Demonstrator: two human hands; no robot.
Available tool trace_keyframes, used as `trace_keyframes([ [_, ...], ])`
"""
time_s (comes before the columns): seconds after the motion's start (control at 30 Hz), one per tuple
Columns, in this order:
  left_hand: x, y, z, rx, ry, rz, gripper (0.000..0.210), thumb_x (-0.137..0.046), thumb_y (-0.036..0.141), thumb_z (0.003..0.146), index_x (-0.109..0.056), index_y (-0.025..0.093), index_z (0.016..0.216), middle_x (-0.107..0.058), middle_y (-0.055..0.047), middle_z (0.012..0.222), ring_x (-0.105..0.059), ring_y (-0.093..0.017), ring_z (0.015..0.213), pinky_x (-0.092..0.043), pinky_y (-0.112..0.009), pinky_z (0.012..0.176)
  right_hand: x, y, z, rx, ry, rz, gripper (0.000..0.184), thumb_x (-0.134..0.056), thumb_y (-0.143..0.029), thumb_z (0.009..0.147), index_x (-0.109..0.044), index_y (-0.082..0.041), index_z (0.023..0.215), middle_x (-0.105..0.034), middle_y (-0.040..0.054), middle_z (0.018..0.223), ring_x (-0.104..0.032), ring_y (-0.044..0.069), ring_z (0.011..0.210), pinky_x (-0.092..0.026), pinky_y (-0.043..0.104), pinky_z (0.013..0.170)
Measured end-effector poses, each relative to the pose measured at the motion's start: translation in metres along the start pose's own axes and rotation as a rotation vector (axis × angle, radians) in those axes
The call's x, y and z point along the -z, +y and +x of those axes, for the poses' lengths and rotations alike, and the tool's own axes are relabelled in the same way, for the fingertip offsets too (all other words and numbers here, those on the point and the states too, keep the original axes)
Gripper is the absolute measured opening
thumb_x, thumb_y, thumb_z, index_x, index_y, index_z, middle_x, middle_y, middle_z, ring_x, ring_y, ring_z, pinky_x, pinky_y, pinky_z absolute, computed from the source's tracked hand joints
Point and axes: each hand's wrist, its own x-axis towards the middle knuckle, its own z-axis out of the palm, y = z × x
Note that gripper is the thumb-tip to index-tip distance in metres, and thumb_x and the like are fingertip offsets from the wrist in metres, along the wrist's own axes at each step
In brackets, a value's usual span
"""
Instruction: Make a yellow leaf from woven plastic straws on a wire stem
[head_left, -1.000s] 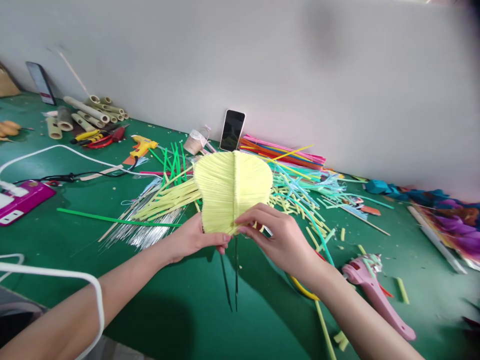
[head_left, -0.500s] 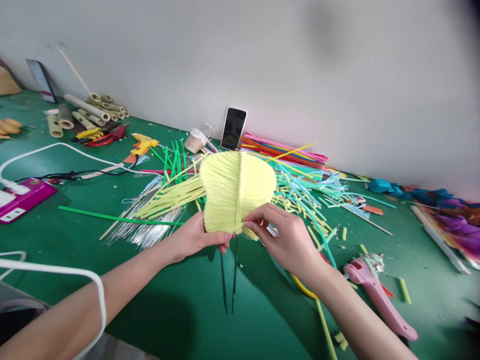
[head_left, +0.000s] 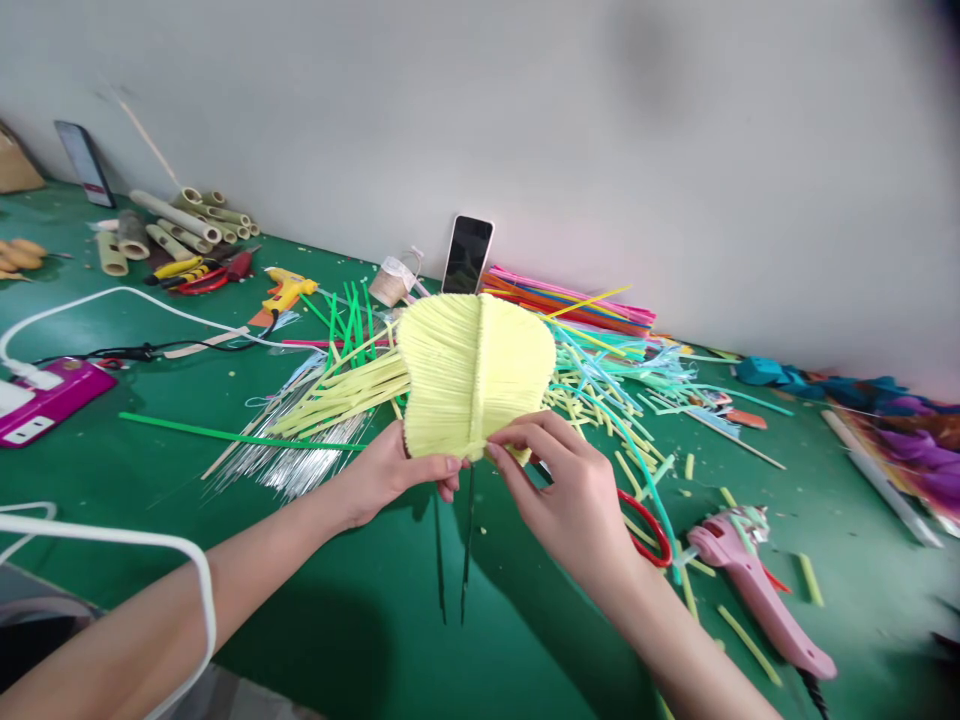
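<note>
In the middle of the view I hold up a pale yellow leaf shape made of fuzzy pipe cleaners (head_left: 442, 380), with a raised rib down its centre. My left hand (head_left: 409, 470) is closed on its lower left edge, thumb in front. At the base of the rib, my right hand (head_left: 562, 480) pinches the lower edge between thumb and forefinger. Two thin dark wire stems (head_left: 469, 545) hang below the leaf. Beyond my right wrist, the red handle of what look like scissors (head_left: 660, 545) shows; the rest is hidden.
Yellow pipe cleaners (head_left: 349, 390) and silvery strips (head_left: 300, 460) lie left of the leaf. A pink glue gun (head_left: 757, 595) rests at right, a yellow glue gun (head_left: 285, 290) at back left. A phone (head_left: 469, 255) leans on the wall. A white cable (head_left: 135, 540) crosses my left forearm.
The leaf has risen slightly and tilted a little. My right forearm has shifted left, so the red handle and the pink glue gun's cord now show. Both hands keep their hold.
</note>
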Motion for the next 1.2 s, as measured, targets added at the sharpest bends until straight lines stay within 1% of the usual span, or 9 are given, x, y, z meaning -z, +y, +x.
trace_keyframes([
  [0.2, 0.0, 0.001, 0.0, 0.027, 0.015, -0.004, 0.024, -0.076, 0.03, 0.077, -0.068, 0.012, 0.092, -0.067, -0.004, 0.078, -0.061, -0.014, 0.062, -0.052, -0.027, 0.06, -0.007, -0.005, -0.004, -0.024, 0.025, -0.013, 0.01, -0.053, -0.018, 0.093, -0.061, -0.022, 0.088, -0.063, 0.0065, 0.088, -0.061, 0.02, 0.082, -0.05, 0.033, 0.074],
  [0.33, -0.001, 0.007, 0.001, 0.088, 0.031, -0.02, 0.026, -0.075, 0.035, 0.078, -0.068, 0.012, 0.088, -0.068, -0.004, 0.076, -0.063, -0.014, 0.063, -0.052, -0.029, 0.064, 0.011, -0.001, -0.001, 0.019, 0.055, -0.139, 0.012, -0.049, -0.017, 0.093, -0.058, -0.022, 0.088, -0.064, 0.007, 0.09, -0.061, 0.022, 0.085, -0.048, 0.033, 0.075],
  [0.5, 0.0, 0.008, 0.002, 0.118, 0.023, 0.013, 0.027, -0.075, 0.035, 0.078, -0.069, 0.011, 0.089, -0.069, -0.007, 0.085, -0.065, -0.014, 0.066, -0.053, -0.029, 0.068, 0.048, 0.031, 0.001, -0.269, 0.174, -0.385, 0.009, -0.057, -0.031, 0.09, -0.061, -0.022, 0.09, -0.067, 0.005, 0.08, -0.063, 0.022, 0.07, -0.048, 0.035, 0.066],
  [0.6, 0.0, 0.006, 0.002, 0.116, 0.006, 0.044, 0.027, -0.074, 0.036, 0.079, -0.068, 0.012, 0.089, -0.069, -0.006, 0.083, -0.065, -0.016, 0.067, -0.053, -0.029, 0.067, 0.051, 0.05, -0.007, -0.331, 0.173, -0.409, 0.029, -0.064, -0.04, 0.084, -0.061, -0.02, 0.105, -0.07, 0.0116, 0.096, -0.064, 0.031, 0.089, -0.05, 0.045, 0.074],
  [0.7, 0.001, 0.006, 0.001, 0.123, -0.062, 0.046, 0.026, -0.073, 0.036, 0.079, -0.068, 0.012, 0.087, -0.069, -0.007, 0.082, -0.065, -0.016, 0.07, -0.053, -0.03, 0.068, 0.038, 0.051, -0.019, -0.459, 0.134, 0.008, 0.047, -0.067, -0.05, 0.082, -0.059, -0.022, 0.119, -0.067, 0.0146, 0.116, -0.065, 0.031, 0.099, -0.054, 0.045, 0.078],
  [0.8, 0.0, 0.01, -0.002, 0.144, -0.18, 0.017, 0.026, -0.074, 0.035, 0.078, -0.069, 0.012, 0.089, -0.069, -0.006, 0.08, -0.064, -0.017, 0.071, -0.054, -0.031, 0.071, 0.024, 0.035, -0.028, -0.648, -0.013, 0.677, 0.052, -0.063, -0.051, 0.086, -0.052, -0.026, 0.13, -0.067, 0.0104, 0.122, -0.068, 0.025, 0.103, -0.056, 0.04, 0.084],
  [0.87, -0.002, 0.012, -0.004, 0.17, -0.235, 0.013, 0.027, -0.075, 0.034, 0.077, -0.069, 0.013, 0.092, -0.069, -0.005, 0.08, -0.065, -0.017, 0.071, -0.054, -0.031, 0.072, 0.017, 0.021, -0.031, -0.717, -0.09, 0.93, 0.049, -0.064, -0.048, 0.087, -0.053, -0.026, 0.129, -0.07, 0.0084, 0.119, -0.069, 0.024, 0.102, -0.057, 0.039, 0.085],
  [0.97, -0.005, 0.011, -0.005, 0.193, -0.23, 0.026, 0.027, -0.077, 0.033, 0.075, -0.069, 0.014, 0.092, -0.07, -0.005, 0.08, -0.065, -0.016, 0.072, -0.053, -0.03, 0.072, 0.007, 0.007, -0.031, -0.722, -0.059, 1.088, 0.042, -0.067, -0.042, 0.086, -0.059, -0.024, 0.123, -0.071, 0.0079, 0.117, -0.069, 0.025, 0.102, -0.057, 0.04, 0.085],
  [1.2, -0.017, 0.001, -0.003, 0.111, -0.036, 0.036, 0.033, -0.078, 0.037, 0.074, -0.068, 0.013, 0.093, -0.069, -0.005, 0.081, -0.062, -0.015, 0.07, -0.05, -0.028, 0.068, -0.017, 0.0, -0.037, -0.729, 0.183, 1.153, 0.04, -0.068, -0.039, 0.087, -0.056, -0.025, 0.123, -0.071, 0.0075, 0.117, -0.068, 0.025, 0.105, -0.058, 0.04, 0.084],
])
